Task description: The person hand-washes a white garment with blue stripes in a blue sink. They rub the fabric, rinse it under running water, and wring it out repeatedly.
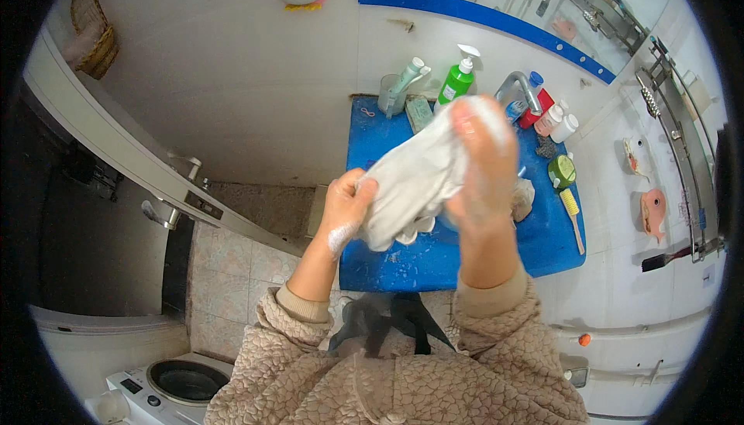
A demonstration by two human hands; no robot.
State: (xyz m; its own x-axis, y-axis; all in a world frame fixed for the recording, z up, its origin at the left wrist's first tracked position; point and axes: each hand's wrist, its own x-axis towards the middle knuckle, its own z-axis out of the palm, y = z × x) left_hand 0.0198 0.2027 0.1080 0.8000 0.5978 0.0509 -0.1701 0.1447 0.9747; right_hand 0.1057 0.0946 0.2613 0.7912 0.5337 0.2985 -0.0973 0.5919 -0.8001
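Observation:
A wet-looking white cloth (407, 175) is stretched between my two hands above the blue washbasin counter (401, 271). My left hand (349, 198) pinches its left end between thumb and fingers, with white suds on the wrist. At the upper right end, my right hand (488, 152) grips the cloth; it is blurred, and white lather covers part of it. The cloth and my right arm hide most of the basin. A bunched beige cloth (523, 199) lies just right of my right hand.
Behind my hands stand a green pump bottle (455, 83), a cup (390, 96) with a tube, a soap bar (418, 114) and a metal faucet (517, 85). Several bottles, a green round container (561, 171) and a yellow brush (571, 207) line the right side. A door (174, 175) stands at left.

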